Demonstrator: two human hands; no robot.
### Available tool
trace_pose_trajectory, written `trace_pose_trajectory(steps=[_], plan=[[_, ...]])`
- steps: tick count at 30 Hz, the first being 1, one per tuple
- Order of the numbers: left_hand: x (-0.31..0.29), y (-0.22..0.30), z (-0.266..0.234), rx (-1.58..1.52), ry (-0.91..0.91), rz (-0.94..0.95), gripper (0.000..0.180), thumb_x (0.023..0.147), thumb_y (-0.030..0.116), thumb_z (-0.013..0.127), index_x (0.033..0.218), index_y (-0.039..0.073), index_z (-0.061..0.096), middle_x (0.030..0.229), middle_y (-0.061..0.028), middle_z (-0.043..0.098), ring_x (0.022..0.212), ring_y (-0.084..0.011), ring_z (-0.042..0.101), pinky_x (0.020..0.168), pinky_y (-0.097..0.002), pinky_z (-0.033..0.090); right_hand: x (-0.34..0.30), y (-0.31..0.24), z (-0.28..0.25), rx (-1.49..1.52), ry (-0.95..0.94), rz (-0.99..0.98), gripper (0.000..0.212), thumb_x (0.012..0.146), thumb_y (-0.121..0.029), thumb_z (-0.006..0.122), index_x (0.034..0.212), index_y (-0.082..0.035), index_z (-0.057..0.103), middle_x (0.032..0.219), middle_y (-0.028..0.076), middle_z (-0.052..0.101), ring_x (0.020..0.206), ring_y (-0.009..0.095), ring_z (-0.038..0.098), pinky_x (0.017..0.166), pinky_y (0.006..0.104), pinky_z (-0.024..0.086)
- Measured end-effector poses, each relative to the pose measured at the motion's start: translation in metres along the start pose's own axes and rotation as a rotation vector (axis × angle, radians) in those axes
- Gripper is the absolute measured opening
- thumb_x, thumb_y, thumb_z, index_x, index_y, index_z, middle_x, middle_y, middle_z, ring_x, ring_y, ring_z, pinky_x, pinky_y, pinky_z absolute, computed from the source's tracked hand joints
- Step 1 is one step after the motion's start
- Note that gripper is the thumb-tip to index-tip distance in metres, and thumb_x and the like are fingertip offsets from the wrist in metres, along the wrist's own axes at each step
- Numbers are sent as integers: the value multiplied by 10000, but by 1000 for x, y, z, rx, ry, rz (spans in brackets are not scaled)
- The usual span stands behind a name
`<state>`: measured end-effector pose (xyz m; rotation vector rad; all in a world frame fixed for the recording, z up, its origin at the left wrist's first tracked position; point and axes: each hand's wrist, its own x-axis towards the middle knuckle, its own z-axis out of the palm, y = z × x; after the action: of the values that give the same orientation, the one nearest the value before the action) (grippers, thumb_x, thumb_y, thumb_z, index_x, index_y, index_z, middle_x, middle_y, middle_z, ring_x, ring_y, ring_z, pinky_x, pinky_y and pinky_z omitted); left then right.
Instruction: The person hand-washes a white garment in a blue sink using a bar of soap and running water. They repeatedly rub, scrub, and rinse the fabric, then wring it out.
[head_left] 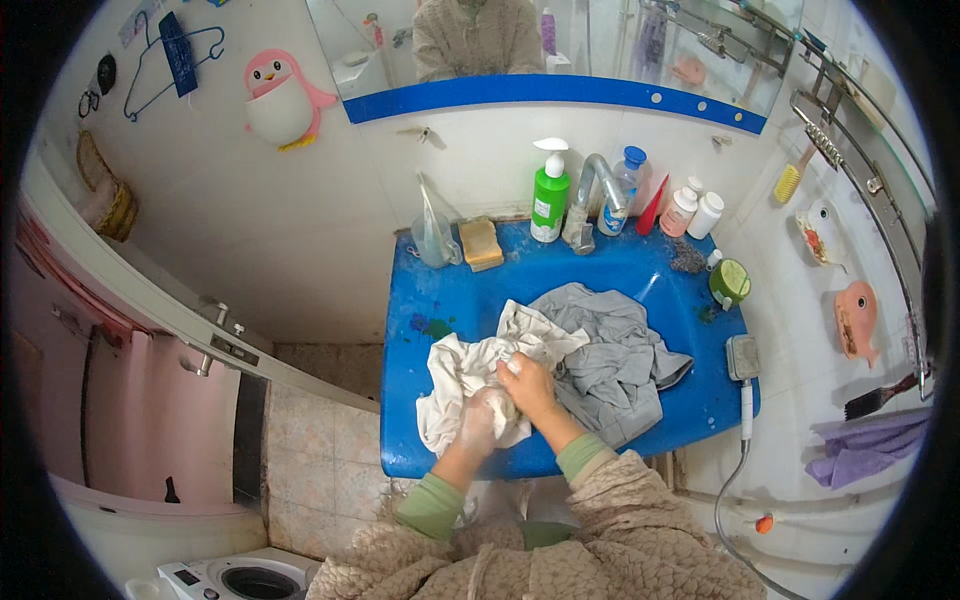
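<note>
A bunched white cloth garment (465, 362) lies over the left front part of the blue sink counter (410, 300). My left hand (482, 424), wet with suds, is closed around a fold of it. Close beside, my right hand (528, 388) grips the same garment, its fingers curled into the cloth. Both hands are near each other, over the counter's front edge area. A crumpled grey garment (625, 350) fills the basin to the right, touching the white one. Neither hand touches the grey cloth's main heap.
Along the back stand a green pump bottle (549, 195), a faucet (590, 190), several small bottles, and a yellow sponge-like block (481, 245). A shower head (742, 358) with a hose rests at the right edge. A washing machine (240, 578) is at lower left, beside a door (160, 340).
</note>
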<state>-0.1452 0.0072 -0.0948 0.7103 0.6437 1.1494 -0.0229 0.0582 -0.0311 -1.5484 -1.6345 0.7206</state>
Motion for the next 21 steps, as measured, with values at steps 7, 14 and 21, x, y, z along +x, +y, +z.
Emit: trace_pose_trajectory(steps=[7,14,21], plan=[[7,18,36,186,558,-119,238,868,231,534,973,18,546,733,-38,561,624,-125,534,542,-266,425,41,68,-7,-308,-14,-73,604,667,-367,718,1106,14,558,1018,193,590,958,352,557,842,427,436],[3,46,42,-354,392,-120,443,915,434,424,1184,86,476,1070,-103,580,963,-217,578,805,-376,492,7,8,-24,63,-144,-380,383,621,-249,721,901,-18,598,916,137,576,889,316,555,782,399,455],[-11,-10,-52,-447,27,-37,344,925,355,401,1120,93,508,996,-71,573,898,-210,573,780,-373,491,-53,-44,1,173,-173,-595,252,615,-251,696,748,-61,597,791,94,564,781,305,559,665,388,468]])
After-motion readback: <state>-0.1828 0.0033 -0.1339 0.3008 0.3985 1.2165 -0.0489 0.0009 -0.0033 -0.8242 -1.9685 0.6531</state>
